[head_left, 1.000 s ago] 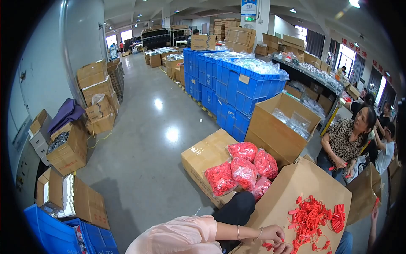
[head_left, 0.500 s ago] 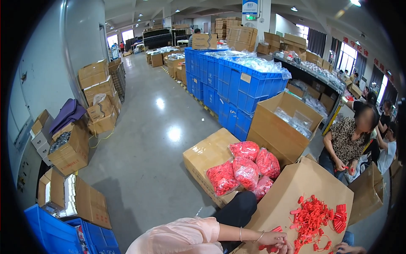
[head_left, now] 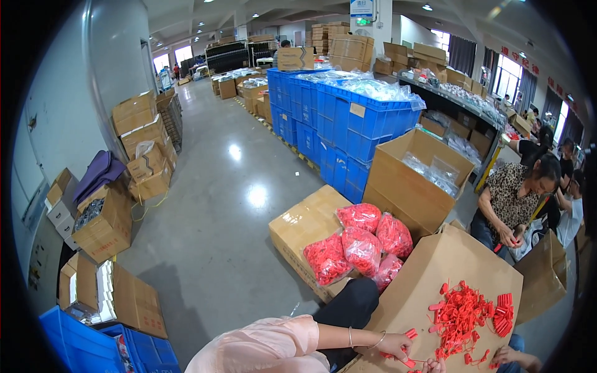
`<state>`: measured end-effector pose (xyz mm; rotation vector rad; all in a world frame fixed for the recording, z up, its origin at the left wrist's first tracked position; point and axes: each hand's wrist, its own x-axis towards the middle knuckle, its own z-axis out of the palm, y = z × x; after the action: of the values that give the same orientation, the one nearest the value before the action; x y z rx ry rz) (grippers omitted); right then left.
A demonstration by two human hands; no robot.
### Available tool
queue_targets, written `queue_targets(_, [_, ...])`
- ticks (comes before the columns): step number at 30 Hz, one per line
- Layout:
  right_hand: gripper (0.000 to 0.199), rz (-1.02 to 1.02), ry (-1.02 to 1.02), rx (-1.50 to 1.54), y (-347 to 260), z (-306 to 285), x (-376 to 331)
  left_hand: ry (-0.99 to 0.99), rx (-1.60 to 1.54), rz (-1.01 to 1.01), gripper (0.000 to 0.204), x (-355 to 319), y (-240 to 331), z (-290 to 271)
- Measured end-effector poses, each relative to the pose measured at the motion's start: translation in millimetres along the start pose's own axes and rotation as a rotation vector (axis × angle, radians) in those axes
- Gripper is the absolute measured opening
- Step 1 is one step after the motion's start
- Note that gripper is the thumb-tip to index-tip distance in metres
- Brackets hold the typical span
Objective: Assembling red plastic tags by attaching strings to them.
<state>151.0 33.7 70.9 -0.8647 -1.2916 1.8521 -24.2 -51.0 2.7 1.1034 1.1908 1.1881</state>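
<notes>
A flat cardboard sheet (head_left: 435, 273) lies in front of me with a pile of small red plastic pieces (head_left: 463, 317) on it. My left hand (head_left: 393, 345), on a pink-sleeved arm with thin bracelets, is closed on a few red pieces at the sheet's near edge. At the lower right rim my right hand (head_left: 509, 356) rests by the pile's edge; its grip is hidden. Clear bags of red pieces (head_left: 360, 245) lie on a closed carton (head_left: 298, 224) just beyond.
A seated person in a patterned top (head_left: 513, 205) works to the right, with others behind. An open carton of clear bags (head_left: 423, 180) and stacked blue crates (head_left: 348, 118) stand ahead. Cartons line the left wall, blue bins (head_left: 74, 342) sit at lower left.
My left hand shifted slightly right along the sheet's near edge with red pieces in it. My right hand came into view at the lower right, beside the pile.
</notes>
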Motion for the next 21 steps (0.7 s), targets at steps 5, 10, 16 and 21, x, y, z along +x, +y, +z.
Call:
queue_targets(5, [0.034,0.065,0.068,0.054,-16,11,-13,0.141,0.27,-0.159,0.027,-7,31,1])
queue_targets(10, [0.033,0.075,-0.003,-0.003,-4,-3,-12,0.38,0.543,-0.086,0.036,14,-36,-2])
queue_targets(16, [0.02,0.022,-0.009,-0.03,3,-13,-20,0.229,0.366,-0.323,0.036,-2,14,3])
queue_targets(21, [0.011,-0.173,-0.224,-0.275,34,-28,-16,0.244,-0.764,-0.287,0.019,-13,0,5])
